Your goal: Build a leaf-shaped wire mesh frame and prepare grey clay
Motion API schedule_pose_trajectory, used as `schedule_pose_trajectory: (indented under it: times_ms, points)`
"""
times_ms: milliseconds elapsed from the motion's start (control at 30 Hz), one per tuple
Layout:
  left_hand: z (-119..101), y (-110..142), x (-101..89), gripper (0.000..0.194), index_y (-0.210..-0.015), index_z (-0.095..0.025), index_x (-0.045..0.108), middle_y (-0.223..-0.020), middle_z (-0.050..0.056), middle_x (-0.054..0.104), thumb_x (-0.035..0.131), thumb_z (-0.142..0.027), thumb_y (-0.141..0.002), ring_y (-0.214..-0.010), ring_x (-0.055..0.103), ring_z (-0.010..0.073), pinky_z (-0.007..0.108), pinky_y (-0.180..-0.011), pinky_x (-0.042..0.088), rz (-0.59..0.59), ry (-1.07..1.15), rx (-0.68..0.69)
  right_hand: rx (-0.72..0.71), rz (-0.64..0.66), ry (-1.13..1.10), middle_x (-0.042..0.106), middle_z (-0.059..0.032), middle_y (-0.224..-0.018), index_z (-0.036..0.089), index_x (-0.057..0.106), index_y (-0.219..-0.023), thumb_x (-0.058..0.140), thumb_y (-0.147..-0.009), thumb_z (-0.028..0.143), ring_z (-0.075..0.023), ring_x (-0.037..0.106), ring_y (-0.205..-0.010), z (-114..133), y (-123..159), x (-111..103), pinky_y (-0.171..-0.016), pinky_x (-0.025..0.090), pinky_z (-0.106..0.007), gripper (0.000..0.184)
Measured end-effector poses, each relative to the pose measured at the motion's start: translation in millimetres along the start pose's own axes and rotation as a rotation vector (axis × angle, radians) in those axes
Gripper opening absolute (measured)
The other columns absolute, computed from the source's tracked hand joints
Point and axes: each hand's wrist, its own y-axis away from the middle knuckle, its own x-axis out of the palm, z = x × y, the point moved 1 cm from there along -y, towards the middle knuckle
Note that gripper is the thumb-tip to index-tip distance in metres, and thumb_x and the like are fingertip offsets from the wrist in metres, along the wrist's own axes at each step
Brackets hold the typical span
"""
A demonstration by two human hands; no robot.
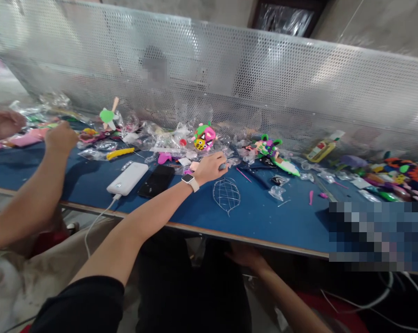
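My left hand (209, 168), with a pale-strapped watch (191, 181) on the wrist, is over the blue table among plastic wrappers. Its fingers are curled around a small grey lump (222, 166) that looks like modelling clay. Just below this hand lies a leaf-shaped wire frame (226, 195) with crossing wires, flat on the table. Down beneath the table's front edge, by my dark trousers, my right hand (245, 255) rests in shadow; its fingers are blurred and partly hidden.
A white power bank (127, 179) with a cable and a black phone (156, 181) lie to the left. Colourful clay figures (205, 137) and wrappers line the perforated metal screen (209, 69). A bottle (322, 149) lies at right. A co-worker's hands (60, 138) work at far left.
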Motion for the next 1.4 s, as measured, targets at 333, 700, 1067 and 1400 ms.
schedule_pose_trajectory:
  times_ms: [333, 700, 1067, 1400]
  points:
    - [6.7, -3.0, 1.7, 0.034, -0.102, -0.019, 0.072, -0.092, 0.008, 0.077, 0.054, -0.046, -0.111, -0.089, 0.073, 0.0229, 0.032, -0.076, 0.052, 0.026, 0.001, -0.103, -0.748, 0.453, -0.318, 0.075, 0.0033, -0.075, 0.027, 0.084, -0.122, 0.071, -0.099, 0.054, -0.011, 0.067, -0.058, 108.2, 37.6, -198.8, -0.06, 0.053, -0.024, 0.038]
    - [-6.2, -1.5, -0.3, 0.064, -0.164, -0.012, 0.043, -0.12, 0.016, 0.081, 0.054, -0.018, -0.102, -0.096, 0.081, 0.0289, 0.037, -0.081, 0.06, 0.205, -0.028, -0.15, -0.659, -0.995, -0.218, 0.076, -0.0074, -0.087, 0.021, 0.077, -0.103, 0.07, -0.095, 0.061, -0.0229, 0.069, -0.079, 38.6, -116.9, -221.8, -0.075, 0.06, -0.039, 0.041]
    - [0.8, 1.5, 4.7, 0.053, -0.155, -0.011, 0.044, -0.156, 0.024, 0.061, 0.049, -0.04, -0.112, -0.133, 0.071, 0.0294, 0.04, -0.107, 0.058, 0.02, 0.246, -0.019, -0.527, -0.997, -0.586, 0.079, -0.0054, -0.083, 0.021, 0.079, -0.094, 0.061, -0.098, 0.069, -0.0195, 0.071, -0.072, 26.8, -116.4, -225.7, -0.072, 0.058, -0.035, 0.051]
    - [3.8, -1.4, 1.4, 0.038, -0.14, -0.016, 0.063, -0.108, 0.013, 0.082, 0.043, -0.038, -0.116, -0.09, 0.078, 0.0253, 0.033, -0.074, 0.052, 0.065, 0.015, -0.119, -0.467, -1.126, -0.251, 0.07, -0.0057, -0.078, 0.023, 0.068, -0.083, 0.047, -0.109, 0.061, -0.02, 0.065, -0.068, 26.9, -110.0, -218.7, -0.068, 0.055, -0.037, 0.05]
